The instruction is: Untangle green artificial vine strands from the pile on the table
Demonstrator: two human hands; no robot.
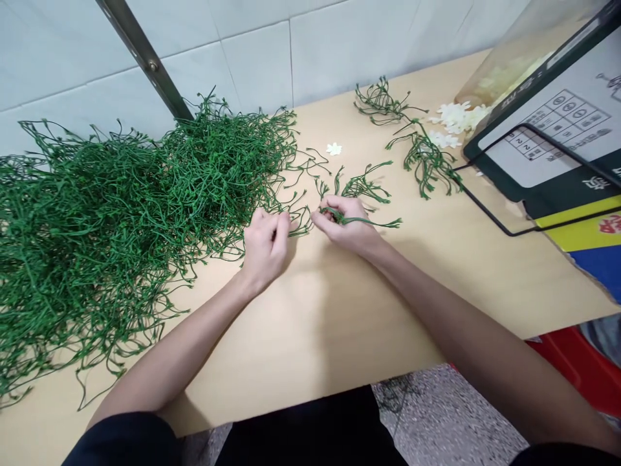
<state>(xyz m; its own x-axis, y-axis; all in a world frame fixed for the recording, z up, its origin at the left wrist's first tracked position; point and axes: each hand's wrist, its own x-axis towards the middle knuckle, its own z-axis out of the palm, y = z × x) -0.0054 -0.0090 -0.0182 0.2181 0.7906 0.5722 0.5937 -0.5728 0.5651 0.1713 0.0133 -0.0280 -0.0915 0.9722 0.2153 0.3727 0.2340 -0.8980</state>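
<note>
Pile [204,188]: one, tangled green stems, on the table [301,323].
Left hand [266,246]: just beside the pile's near right edge, fingers curled tight; contents hidden from where I stand, cannot tell.
Right hand [350,223]: farther right of the pile, thumb and fingers pinching a sprig [373,223], its tail trailing over the hand, away from the pile.
Flowers [456,120]: white, well right of the pile.
Step, as I judge it: handling sprigs singly. Next move likely calls for steadying this sprig while the left hand works stems free.
</note>
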